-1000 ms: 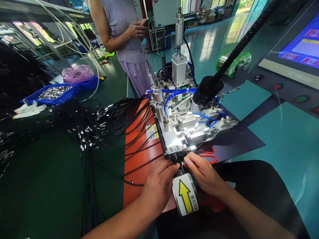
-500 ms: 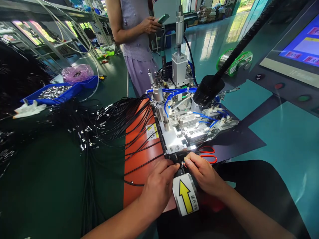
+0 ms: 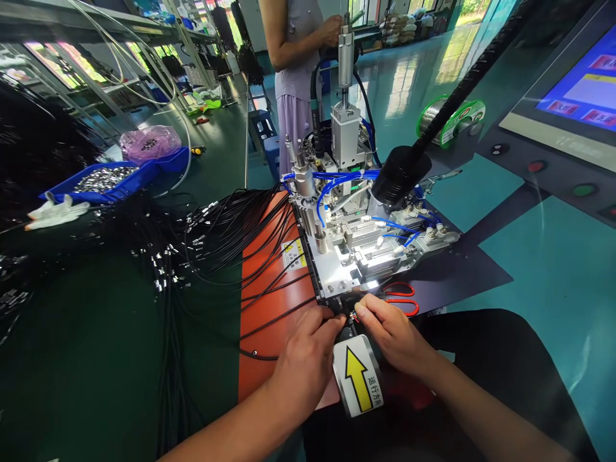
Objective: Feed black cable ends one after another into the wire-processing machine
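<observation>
At the near end of the machine's black track, my left hand (image 3: 305,340) is closed, thumb and fingertips pinched together. A black cable (image 3: 262,356) runs under this hand from the left. My right hand (image 3: 387,330) pinches close to the left fingertips, on thin coloured wire ends (image 3: 355,316) that show as small red and pale bits. What lies between the fingers is mostly hidden. The metal machine (image 3: 359,256) with blue air tubes stands just beyond both hands. Below them is a plate with a yellow arrow (image 3: 357,375).
Red-handled scissors (image 3: 407,308) lie right of my right hand. Black cables (image 3: 231,224) cross the orange mat (image 3: 255,378). Left are a blue tray (image 3: 103,181) of metal parts and a white glove (image 3: 58,210). A black flexible arm, solder spool (image 3: 450,122) and control panel stand right. A person stands behind.
The person behind the machine has shifted to the right, with their hand now partly behind the metal cylinder. My two hands have hardly moved.
</observation>
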The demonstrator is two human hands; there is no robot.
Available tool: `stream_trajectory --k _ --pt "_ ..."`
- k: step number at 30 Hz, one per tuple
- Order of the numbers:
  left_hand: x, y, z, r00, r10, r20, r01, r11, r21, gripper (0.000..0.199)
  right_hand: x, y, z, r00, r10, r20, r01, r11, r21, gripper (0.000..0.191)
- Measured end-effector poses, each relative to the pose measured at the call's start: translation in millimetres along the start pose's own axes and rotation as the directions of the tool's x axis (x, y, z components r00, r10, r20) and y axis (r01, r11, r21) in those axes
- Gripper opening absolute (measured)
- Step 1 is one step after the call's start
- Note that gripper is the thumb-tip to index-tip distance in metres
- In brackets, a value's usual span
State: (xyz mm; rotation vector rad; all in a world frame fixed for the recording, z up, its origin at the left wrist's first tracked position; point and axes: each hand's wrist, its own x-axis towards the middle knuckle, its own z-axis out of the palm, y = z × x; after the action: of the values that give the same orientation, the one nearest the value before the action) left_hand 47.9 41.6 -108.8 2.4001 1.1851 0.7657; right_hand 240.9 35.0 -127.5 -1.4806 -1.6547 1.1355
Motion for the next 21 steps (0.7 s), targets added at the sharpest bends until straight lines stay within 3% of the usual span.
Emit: stream_trajectory --k 21 --pt "-2.2 -3.1 -0.4 0.998 -0.009 0.065 0.008 1.000 0.027 0.022 1.0 1.0 0.8 0.999 0.034 -0.005 -0.033 0.998 0.049 0.035"
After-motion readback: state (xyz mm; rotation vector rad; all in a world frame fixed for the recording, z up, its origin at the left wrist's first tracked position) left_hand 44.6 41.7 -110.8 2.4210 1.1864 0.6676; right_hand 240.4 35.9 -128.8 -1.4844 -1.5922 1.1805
